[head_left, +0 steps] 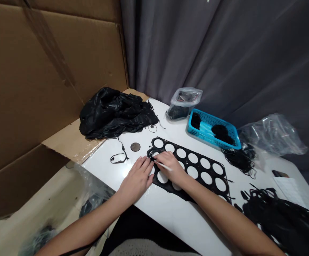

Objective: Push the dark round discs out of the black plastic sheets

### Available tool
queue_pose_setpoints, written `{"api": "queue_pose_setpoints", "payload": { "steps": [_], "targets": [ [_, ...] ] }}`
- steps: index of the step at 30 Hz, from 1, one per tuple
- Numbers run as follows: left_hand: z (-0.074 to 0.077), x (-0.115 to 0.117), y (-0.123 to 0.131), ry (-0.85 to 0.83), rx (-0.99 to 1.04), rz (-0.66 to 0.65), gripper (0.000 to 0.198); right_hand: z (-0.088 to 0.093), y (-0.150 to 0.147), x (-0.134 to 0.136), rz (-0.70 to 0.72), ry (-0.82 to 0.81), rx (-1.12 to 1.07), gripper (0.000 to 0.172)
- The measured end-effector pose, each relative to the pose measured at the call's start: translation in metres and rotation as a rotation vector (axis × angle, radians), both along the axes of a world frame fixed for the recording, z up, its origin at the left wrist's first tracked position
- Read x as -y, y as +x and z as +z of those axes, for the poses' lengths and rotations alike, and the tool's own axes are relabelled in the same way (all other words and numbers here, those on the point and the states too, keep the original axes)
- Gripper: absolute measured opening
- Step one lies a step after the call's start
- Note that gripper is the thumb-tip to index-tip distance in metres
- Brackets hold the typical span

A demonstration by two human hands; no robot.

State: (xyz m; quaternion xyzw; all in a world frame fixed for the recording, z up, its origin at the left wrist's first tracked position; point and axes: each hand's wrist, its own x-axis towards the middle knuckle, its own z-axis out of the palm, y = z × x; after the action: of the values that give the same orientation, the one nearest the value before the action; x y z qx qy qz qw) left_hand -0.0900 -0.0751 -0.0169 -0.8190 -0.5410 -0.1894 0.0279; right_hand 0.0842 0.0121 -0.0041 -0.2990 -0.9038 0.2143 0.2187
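White tabletop [170,220], grey curtain [250,53] ahead, cardboard [37,71] left; the black holed sheet [212,167] lies under my open left hand [136,179] and my right hand [170,167], pinching a thin white stick [163,165].

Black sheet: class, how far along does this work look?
Done: most holes in the sheet are open, showing white table. In hand: the right hand holds a white stick at a coil of thin black rings, the left hand beside it. Left: those rings, plus the strip pile and the scraps in the blue basket.
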Motion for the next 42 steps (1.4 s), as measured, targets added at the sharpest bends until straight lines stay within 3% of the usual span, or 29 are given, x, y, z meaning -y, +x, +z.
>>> {"api": "queue_pose_setpoints", "payload": {
  "steps": [3,5,7,10,13,16,19,23,33,42],
  "targets": [
    [0.001,-0.001,0.000,0.006,-0.039,-0.010,0.039,0.002,-0.001,-0.015,0.006,0.177,0.110,0.011],
    [0.002,-0.001,0.001,0.009,-0.052,-0.010,0.038,0.008,0.004,-0.041,-0.174,0.211,0.104,0.014],
    [0.002,-0.001,0.000,0.015,-0.051,-0.010,0.038,0.016,0.016,-0.072,-0.441,0.216,0.028,0.016],
    [0.002,-0.001,-0.003,0.018,-0.020,-0.014,0.038,0.027,0.037,-0.097,-0.602,0.166,-0.133,0.015],
    [0.005,-0.001,-0.002,0.020,0.034,-0.022,0.037,0.028,0.050,-0.080,-0.508,-0.028,-0.201,0.016],
    [0.008,-0.002,0.006,0.011,0.059,-0.080,0.036,0.022,0.051,-0.041,-0.362,-0.282,-0.190,0.015],
    [0.010,-0.002,0.017,-0.026,0.040,-0.158,0.039,0.017,0.048,-0.008,-0.292,-0.407,-0.153,0.012],
    [0.009,-0.002,0.025,-0.043,0.018,-0.173,0.046,0.013,0.046,0.007,-0.302,-0.445,-0.178,0.012],
    [0.009,-0.003,0.023,-0.075,0.009,-0.164,0.045,0.004,0.046,0.011,-0.295,-0.357,-0.182,0.014],
    [0.007,-0.003,0.023,-0.078,0.065,-0.162,0.043,0.003,0.045,0.012,-0.318,-0.380,-0.202,0.011]
  ]
}}
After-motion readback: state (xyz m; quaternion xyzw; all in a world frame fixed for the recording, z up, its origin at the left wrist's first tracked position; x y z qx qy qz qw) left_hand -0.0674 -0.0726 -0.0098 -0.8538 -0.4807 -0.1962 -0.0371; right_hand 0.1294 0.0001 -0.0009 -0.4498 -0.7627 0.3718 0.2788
